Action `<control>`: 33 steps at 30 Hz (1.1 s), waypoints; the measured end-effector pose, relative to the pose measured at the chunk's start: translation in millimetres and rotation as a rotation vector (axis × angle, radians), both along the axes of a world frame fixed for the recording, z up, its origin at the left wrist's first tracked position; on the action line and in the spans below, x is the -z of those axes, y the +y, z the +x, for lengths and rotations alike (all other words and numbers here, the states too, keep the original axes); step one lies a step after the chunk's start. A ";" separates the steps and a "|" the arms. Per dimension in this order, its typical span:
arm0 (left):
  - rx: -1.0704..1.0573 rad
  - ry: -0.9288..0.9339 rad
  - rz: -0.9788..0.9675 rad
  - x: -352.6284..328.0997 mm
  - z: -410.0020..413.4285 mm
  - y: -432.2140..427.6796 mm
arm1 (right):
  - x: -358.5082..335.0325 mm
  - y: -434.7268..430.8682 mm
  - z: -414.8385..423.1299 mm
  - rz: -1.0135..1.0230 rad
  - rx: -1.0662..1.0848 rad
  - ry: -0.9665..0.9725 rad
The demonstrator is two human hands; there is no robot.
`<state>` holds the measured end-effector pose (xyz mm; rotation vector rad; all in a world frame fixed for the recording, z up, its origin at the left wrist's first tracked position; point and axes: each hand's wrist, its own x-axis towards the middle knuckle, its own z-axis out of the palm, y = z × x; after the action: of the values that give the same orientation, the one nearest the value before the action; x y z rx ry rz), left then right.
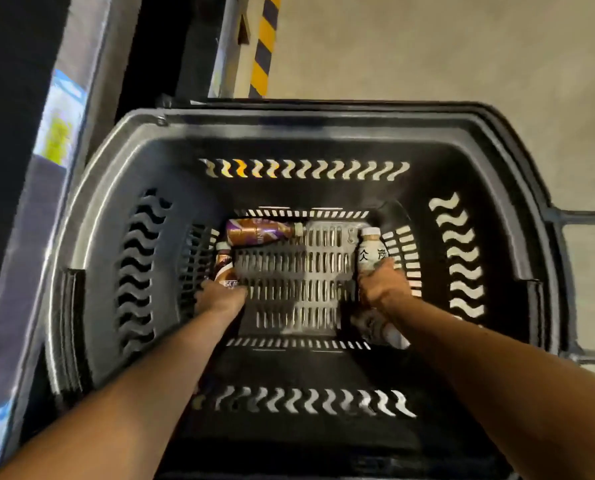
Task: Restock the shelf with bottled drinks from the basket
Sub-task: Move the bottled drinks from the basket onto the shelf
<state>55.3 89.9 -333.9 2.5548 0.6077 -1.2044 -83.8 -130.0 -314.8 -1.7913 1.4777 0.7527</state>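
Note:
I look straight down into a deep black plastic basket point(123, 188) with wavy slots in its walls. Both my arms reach to its floor. My left hand point(221, 297) grips a small brown bottle point(224, 266) with a white cap near the left wall. My right hand point(382, 289) grips a pale bottle point(371, 249) with a white cap and dark characters near the right wall. Another brown and purple bottle point(259, 231) lies on its side along the far edge of the floor. A further pale bottle point(381, 329) lies partly hidden under my right wrist.
The basket stands on a beige floor point(427, 46). Its handle frame point(587, 285) sticks out to the right. A dark shelf unit with a blurred blue and green label point(59, 129) runs along the left. A yellow and black striped post point(263, 46) stands beyond the basket.

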 end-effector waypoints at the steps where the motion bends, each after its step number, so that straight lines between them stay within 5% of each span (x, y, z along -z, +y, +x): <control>1: 0.020 -0.020 0.023 18.0 1.2 -0.9 | 18.5 -0.9 3.0 -0.024 0.050 0.008; 6: 0.161 -0.079 0.074 73.3 4.2 -17.4 | 78.8 1.8 13.0 -0.062 0.273 -0.076; 12: -0.128 -0.175 0.020 90.9 9.2 -18.2 | 99.2 5.2 7.9 -0.116 0.384 -0.133; 17: -0.441 0.005 -0.208 51.9 14.2 -21.0 | 48.8 -4.1 10.8 -0.005 0.386 -0.163; 25: -0.346 0.032 -0.428 -206.7 -22.8 -63.6 | -171.7 14.9 12.7 0.047 0.194 -0.313; 33: -0.380 -0.051 -0.700 -553.0 -50.9 -64.8 | -505.7 27.7 11.0 0.073 0.200 -0.531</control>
<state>4.3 25.1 219.0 1.7848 0.5099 -0.9864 -72.8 -102.3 190.9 -1.5954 1.2242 0.2003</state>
